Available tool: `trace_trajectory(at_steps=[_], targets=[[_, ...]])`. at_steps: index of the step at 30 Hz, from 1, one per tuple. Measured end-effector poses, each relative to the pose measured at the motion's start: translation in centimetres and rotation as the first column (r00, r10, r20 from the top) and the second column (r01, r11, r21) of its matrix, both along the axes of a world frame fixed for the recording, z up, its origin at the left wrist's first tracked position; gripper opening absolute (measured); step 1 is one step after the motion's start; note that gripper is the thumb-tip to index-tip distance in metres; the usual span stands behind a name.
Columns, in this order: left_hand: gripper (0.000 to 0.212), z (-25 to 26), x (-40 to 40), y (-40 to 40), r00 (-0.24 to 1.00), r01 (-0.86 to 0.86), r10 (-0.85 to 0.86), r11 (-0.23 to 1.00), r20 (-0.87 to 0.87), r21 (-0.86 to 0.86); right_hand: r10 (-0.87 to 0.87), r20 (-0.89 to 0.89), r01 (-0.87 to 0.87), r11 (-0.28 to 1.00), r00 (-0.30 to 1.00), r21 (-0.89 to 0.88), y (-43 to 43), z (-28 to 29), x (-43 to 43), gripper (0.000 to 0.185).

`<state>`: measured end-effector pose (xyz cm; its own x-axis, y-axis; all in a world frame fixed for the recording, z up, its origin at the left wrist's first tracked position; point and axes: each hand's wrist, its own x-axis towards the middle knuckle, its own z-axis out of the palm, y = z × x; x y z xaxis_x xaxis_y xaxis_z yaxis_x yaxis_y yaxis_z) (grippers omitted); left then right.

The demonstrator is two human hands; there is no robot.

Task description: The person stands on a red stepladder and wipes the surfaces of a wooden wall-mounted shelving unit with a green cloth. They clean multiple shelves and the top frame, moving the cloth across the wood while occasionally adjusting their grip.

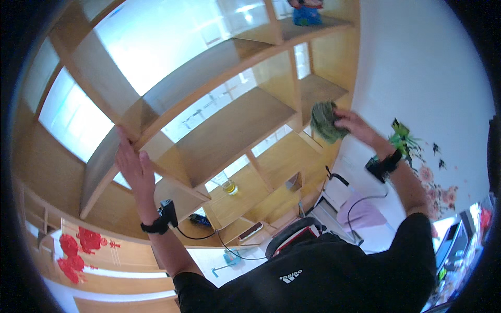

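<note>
My right hand point(358, 126) holds a bunched green striped cloth point(328, 122), between its fingers and thumb, near the right end of a wooden shelving unit point(238, 131). The cloth looks slightly blurred, and I cannot tell whether it touches the wood. On the left, my left hand point(135, 168) lies against the unit's frame where an upright meets a shelf board. Its fingers point upward, its thumb stands apart, and nothing is in it. Each wrist wears a black strap; the left one carries a small device point(168, 212) with a cable.
A glass of yellow liquid point(230, 187) stands on a lower board, with a phone point(250, 231) nearer me. A blue figurine point(307, 15) sits on the upper right shelf. Cables hang from both wrists. A white wall point(411, 70) borders the unit; red decorations point(74, 252) hang lower left.
</note>
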<state>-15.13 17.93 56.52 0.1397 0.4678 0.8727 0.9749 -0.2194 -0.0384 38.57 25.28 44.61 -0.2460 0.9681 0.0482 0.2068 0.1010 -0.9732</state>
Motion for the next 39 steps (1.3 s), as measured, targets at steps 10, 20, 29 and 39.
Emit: trace_trajectory(at_steps=[10, 20, 29, 39], targets=[[0.023, -12.6, 10.9, -5.8, 0.865, 0.499, -0.483, 0.856, 0.134, -0.134, -0.367, -0.774, 0.108, 0.924, 0.516, -0.367, -11.8, -12.5, -3.1, 0.047], [0.032, -17.6, 22.6, -4.8, 0.723, 0.61, -0.69, 0.66, -0.033, -0.438, -0.254, -0.746, 0.091, 0.963, 0.615, -0.253, -10.6, -6.6, -11.1, 0.035], [0.043, -20.2, 21.6, -4.2, 0.902, 0.424, -0.423, 0.829, 0.088, -0.365, -0.279, -0.811, -0.019, 0.942, 0.514, -0.336, -10.7, -7.0, -13.9, 0.034], [0.028, -19.8, 20.3, -4.0, 0.759, 0.651, -0.568, 0.671, 0.318, -0.355, -0.317, -0.795, -0.184, 0.866, 0.517, -0.465, -10.4, -10.2, -13.7, 0.037]])
